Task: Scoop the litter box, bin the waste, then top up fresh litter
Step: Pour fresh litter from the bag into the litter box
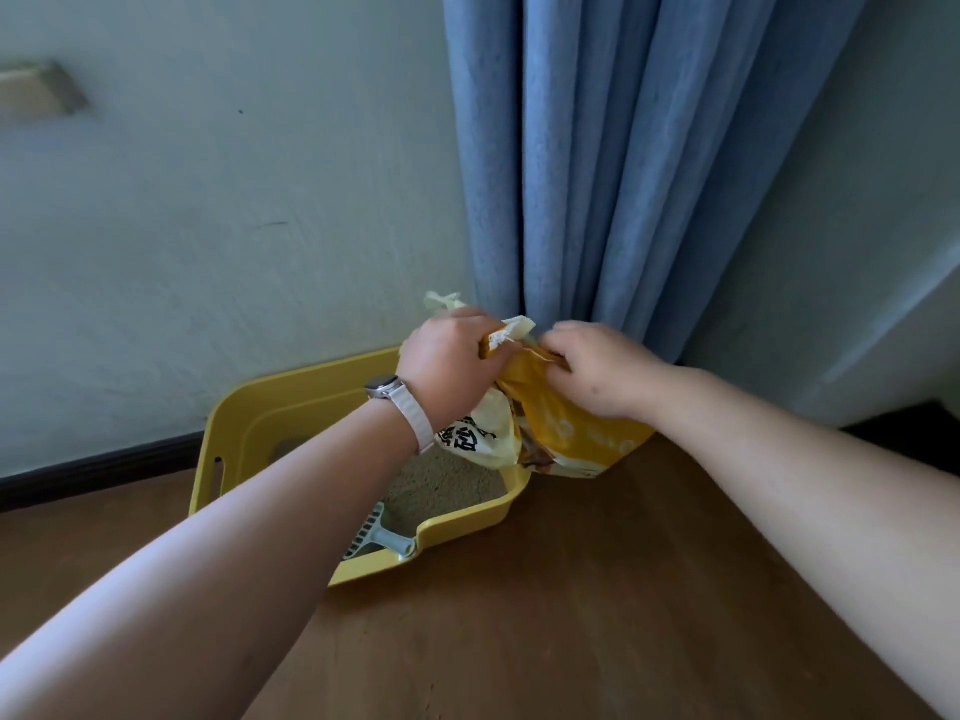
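two bare forearms reach in from the bottom edge over the wooden floor point(571, 641). left grip point(447, 366), a pale watch point(387, 388) at its wrist, is curled round the top of the yellow litter bag point(566, 433); right grip point(602, 371) pinches the same top just beside it. the bag stands by the far right corner of the yellow litter box point(260, 402), in front of a blue curtain point(623, 174). a grey scoop point(382, 535) lies in the box's near corner, by the litter point(441, 485).
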`<state>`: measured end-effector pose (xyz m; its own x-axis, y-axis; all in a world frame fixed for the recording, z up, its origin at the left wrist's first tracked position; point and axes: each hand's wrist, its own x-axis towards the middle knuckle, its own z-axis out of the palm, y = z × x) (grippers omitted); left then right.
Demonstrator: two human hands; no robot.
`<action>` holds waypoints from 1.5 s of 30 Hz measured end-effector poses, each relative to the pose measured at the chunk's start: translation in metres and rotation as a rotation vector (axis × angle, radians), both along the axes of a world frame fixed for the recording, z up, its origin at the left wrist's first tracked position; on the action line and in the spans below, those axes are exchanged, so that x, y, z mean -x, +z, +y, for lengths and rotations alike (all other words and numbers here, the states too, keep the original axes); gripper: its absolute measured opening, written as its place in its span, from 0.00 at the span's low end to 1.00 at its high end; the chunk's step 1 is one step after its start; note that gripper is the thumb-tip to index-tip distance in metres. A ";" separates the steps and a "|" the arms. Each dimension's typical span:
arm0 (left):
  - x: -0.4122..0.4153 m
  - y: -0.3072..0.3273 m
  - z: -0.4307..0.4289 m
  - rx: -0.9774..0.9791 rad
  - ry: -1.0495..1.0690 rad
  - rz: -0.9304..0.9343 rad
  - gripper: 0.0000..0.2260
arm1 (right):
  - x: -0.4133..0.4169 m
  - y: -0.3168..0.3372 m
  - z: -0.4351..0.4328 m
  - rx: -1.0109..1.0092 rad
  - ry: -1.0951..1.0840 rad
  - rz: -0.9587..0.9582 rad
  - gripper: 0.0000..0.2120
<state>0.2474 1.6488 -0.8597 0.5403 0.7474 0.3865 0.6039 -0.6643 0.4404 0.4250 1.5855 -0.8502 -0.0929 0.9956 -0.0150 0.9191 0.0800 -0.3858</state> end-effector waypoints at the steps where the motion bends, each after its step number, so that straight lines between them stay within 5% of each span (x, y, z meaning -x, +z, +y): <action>1: -0.003 0.000 -0.002 0.007 -0.011 -0.001 0.11 | -0.005 0.000 -0.002 0.024 -0.037 0.006 0.09; 5: -0.012 0.003 -0.005 0.011 -0.039 -0.032 0.12 | -0.022 -0.002 -0.010 0.038 -0.170 0.104 0.04; 10: -0.017 0.001 -0.008 0.018 -0.065 -0.159 0.09 | -0.003 0.002 -0.003 -0.020 -0.078 0.285 0.16; 13: -0.013 0.000 -0.006 0.061 -0.066 -0.217 0.05 | 0.007 0.000 0.000 -0.077 -0.027 0.252 0.16; 18: 0.004 0.003 0.002 0.143 -0.130 -0.098 0.22 | 0.004 -0.002 0.000 -0.093 0.007 0.099 0.14; 20: 0.009 0.005 0.007 0.176 -0.131 -0.013 0.31 | -0.003 -0.001 -0.003 -0.106 -0.059 0.118 0.03; 23: 0.012 0.004 0.013 0.223 -0.095 0.059 0.35 | -0.020 -0.001 -0.011 -0.112 -0.215 0.208 0.10; 32: 0.015 -0.007 0.025 0.128 0.016 0.105 0.15 | -0.065 -0.021 -0.029 -0.077 -0.459 0.401 0.15; 39: 0.010 -0.015 0.029 -0.027 -0.015 0.070 0.06 | -0.083 -0.013 -0.026 -0.054 -0.373 0.366 0.03; 45: 0.006 -0.014 0.031 -0.064 -0.063 0.023 0.03 | -0.106 0.000 -0.020 0.233 -0.409 0.256 0.21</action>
<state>0.2410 1.6803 -0.8741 0.5950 0.6857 0.4193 0.5695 -0.7278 0.3821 0.5314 1.5657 -0.8500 0.2727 0.9241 -0.2679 0.7312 -0.3800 -0.5665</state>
